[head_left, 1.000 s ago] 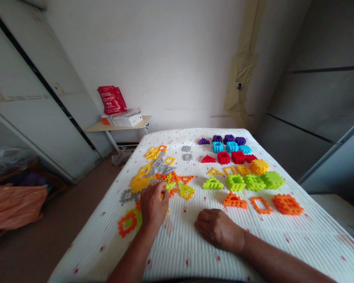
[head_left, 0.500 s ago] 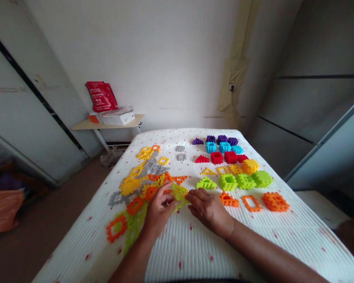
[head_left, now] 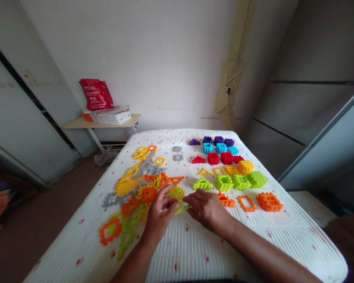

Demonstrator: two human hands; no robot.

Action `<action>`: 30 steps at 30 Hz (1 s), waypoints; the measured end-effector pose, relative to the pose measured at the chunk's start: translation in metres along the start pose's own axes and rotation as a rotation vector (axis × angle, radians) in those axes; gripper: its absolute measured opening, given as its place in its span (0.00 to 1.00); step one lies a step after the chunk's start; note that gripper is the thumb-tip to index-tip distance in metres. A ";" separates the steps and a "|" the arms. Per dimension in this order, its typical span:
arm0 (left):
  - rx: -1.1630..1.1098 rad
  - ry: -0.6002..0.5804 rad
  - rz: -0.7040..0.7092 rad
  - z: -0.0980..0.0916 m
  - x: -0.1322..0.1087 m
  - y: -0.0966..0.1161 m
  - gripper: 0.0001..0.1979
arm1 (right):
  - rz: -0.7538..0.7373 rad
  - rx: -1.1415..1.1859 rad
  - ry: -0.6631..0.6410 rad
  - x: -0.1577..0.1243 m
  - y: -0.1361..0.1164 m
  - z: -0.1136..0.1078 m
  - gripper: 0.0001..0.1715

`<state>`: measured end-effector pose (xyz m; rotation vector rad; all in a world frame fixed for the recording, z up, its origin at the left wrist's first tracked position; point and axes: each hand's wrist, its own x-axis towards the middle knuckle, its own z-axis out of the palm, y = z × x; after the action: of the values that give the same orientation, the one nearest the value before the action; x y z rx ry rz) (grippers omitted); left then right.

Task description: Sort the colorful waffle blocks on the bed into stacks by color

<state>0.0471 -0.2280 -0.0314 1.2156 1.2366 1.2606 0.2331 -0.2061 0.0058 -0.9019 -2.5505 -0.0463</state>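
Note:
Between my two hands, low over the bed, is a lime-green toothed building tile [head_left: 179, 208], mostly covered by fingers. My left hand [head_left: 163, 205] pinches its left side with the thumb, index finger raised. From the right, my right hand [head_left: 205, 206] grips its other edge with bent fingertips, palm down. Just beyond the fingers, a yellow toothed tile [head_left: 177, 192] shows; whether it touches the green one I cannot tell. Left of my left hand spreads a mixed heap of tiles, among them an orange one [head_left: 149, 194] and a lime-green one [head_left: 126, 235].
Sorted stacks stand at the right: purple [head_left: 218, 140], blue [head_left: 221, 147], red [head_left: 213, 158], yellow [head_left: 246, 167], green [head_left: 224, 182] and orange [head_left: 270, 201]. Two grey tiles [head_left: 177, 157] lie mid-bed. A side table [head_left: 106, 125] with a red bag [head_left: 96, 94] stands by the wall.
The lime-green tile now shows low between my fingers, with the yellow tile beyond it. My hands stay close together. The whole view has shifted slightly.

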 end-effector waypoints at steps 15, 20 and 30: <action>0.028 0.296 0.125 -0.006 0.004 -0.009 0.18 | 0.483 -0.277 -0.193 0.007 0.057 -0.015 0.09; 0.037 0.298 0.115 -0.004 0.003 -0.007 0.18 | 0.497 -0.287 -0.192 0.007 0.058 -0.015 0.09; 0.063 0.283 0.126 -0.005 0.003 -0.009 0.18 | 0.487 -0.284 -0.191 0.007 0.059 -0.013 0.07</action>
<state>0.0414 -0.2249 -0.0406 1.2048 1.4293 1.5374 0.2690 -0.1583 0.0142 -1.6879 -2.4543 -0.1861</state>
